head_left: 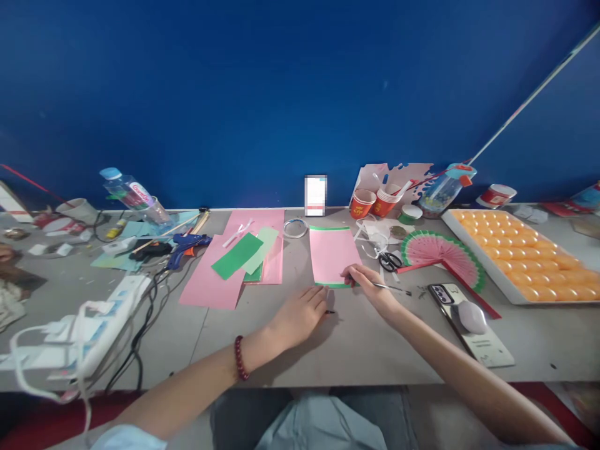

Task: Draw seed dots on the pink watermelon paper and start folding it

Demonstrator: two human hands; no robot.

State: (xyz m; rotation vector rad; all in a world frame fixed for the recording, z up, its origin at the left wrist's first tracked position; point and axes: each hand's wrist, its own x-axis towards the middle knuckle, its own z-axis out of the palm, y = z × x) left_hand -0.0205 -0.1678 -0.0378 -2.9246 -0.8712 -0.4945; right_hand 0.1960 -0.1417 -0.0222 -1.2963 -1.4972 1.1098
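Note:
A pink sheet of paper (332,253) with green strips along its top and bottom edges lies in front of me. My right hand (363,281) is closed round a slim dark pen (392,288) at the sheet's lower right corner. The pen's rear end points right, and my fingers hide its tip. Palm down, my left hand (300,312) rests at the lower left edge with its fingers stretched out. A small dark tip (330,311) shows beside that hand; I cannot tell what it belongs to.
Pink and green papers (238,255), a glue gun (185,250) and a power strip (110,325) lie left. Rightward are scissors (390,261), a watermelon-patterned paper fan (443,253), a phone (469,325), red cups (363,203) and a tray of orange domes (454,228).

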